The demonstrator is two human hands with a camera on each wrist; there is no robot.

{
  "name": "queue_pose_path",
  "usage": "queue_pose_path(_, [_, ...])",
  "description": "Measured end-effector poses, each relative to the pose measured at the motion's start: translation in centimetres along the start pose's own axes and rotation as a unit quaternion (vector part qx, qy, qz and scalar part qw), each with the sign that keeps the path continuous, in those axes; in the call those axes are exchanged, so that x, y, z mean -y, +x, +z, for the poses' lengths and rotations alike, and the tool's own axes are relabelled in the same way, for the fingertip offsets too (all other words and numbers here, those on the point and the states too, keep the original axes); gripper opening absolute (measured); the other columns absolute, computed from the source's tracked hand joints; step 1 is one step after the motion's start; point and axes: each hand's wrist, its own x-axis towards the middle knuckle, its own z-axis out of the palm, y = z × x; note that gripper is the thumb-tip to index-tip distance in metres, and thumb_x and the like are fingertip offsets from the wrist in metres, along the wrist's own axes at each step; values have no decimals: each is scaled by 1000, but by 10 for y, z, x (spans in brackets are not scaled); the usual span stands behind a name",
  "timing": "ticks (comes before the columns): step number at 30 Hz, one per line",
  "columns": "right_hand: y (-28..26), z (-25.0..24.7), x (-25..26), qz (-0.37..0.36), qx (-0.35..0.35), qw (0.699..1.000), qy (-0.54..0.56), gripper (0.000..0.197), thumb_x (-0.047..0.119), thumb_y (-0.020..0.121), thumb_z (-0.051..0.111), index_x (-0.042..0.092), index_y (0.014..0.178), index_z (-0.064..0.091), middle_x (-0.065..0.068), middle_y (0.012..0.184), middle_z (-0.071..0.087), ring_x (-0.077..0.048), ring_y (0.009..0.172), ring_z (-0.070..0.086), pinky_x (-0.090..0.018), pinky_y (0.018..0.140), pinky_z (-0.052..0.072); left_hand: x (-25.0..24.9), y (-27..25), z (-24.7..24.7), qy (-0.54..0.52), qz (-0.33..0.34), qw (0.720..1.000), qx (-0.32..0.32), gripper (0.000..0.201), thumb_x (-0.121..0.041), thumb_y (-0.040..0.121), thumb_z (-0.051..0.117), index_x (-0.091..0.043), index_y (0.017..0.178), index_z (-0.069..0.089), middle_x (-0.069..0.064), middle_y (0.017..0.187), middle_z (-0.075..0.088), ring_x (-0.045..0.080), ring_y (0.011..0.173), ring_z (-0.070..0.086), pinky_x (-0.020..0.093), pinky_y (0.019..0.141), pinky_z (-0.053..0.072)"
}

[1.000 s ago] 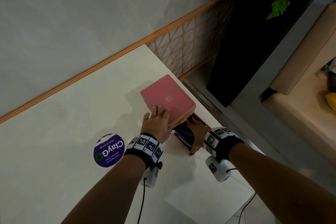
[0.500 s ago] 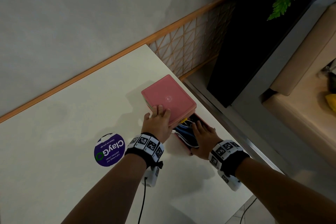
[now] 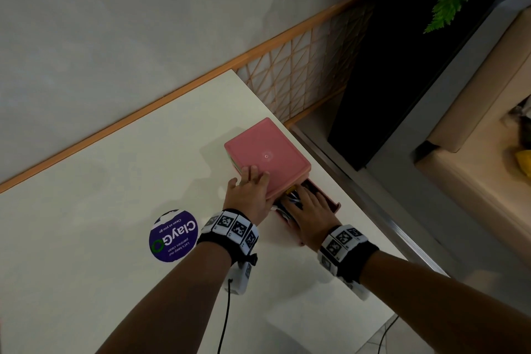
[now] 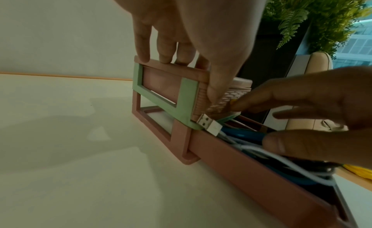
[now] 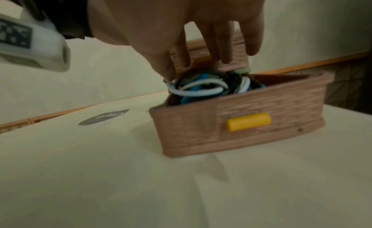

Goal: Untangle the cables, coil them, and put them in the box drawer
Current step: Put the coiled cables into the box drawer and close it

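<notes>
Since the earlier frame, right hand [image 3: 309, 211] had shifted flat onto the cables [image 5: 201, 88]. Left hand [image 3: 250, 195], fingers extended, steadied the box [image 3: 267, 152]; drawer [image 5: 241, 123] stayed open toward 5 o'clock, cables directly beneath the right palm.

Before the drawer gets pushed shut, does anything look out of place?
Yes. A white USB plug sticks up over the drawer wall, right against the box front, and the cables heap above the rim. The right hand lies flat on them; the left hand steadies the box. The plug may jam.
</notes>
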Motion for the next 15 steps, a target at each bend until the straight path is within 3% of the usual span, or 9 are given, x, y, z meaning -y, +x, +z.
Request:
queue_pose_path(2, [-1,1,-4,-5,3,1000,-19,91,44,52,84,25,129,40,-16,131,55,-35,116,58,-56,89,51,0,0,0,-1,0,1000,-1,57,-47,91,46,-19,138,29,7,146,27,26,142,17,46,108,27])
queue_pose_path(3, [-3,-1,-6,-9,-5,1000,-23,92,44,49,85,24,128,41,-15,130,57,-34,114,59,-54,87,52,0,0,0,-1,0,1000,0,58,-47,92,46,-18,139,28,8,146,27,26,142,17,46,108,27])
queue_pose_path(8, [-14,3,-6,-99,-53,992,-52,60,37,66,70,21,120,52,-1,122,62,-23,105,62,-37,80,57,0,0,-1,-2,0,1000,6,58,-47,91,45,-18,139,28,8,148,25,27,144,15,46,109,26])
queue_pose_path(11, [-10,13,-4,-171,-15,980,-98,55,41,74,60,22,125,52,5,131,58,-21,114,60,-37,84,56,0,-1,-1,-5,-4,1000,8,59,-51,92,43,-19,140,27,8,149,24,27,144,14,46,110,25])
queue_pose_path(15, [-3,13,-1,-187,12,971,-151,61,52,68,67,21,120,60,5,128,61,-22,115,59,-38,84,56,0,-1,-2,-7,-1,1000,11,58,-49,93,42,-19,140,27,8,150,24,26,145,13,46,110,24])
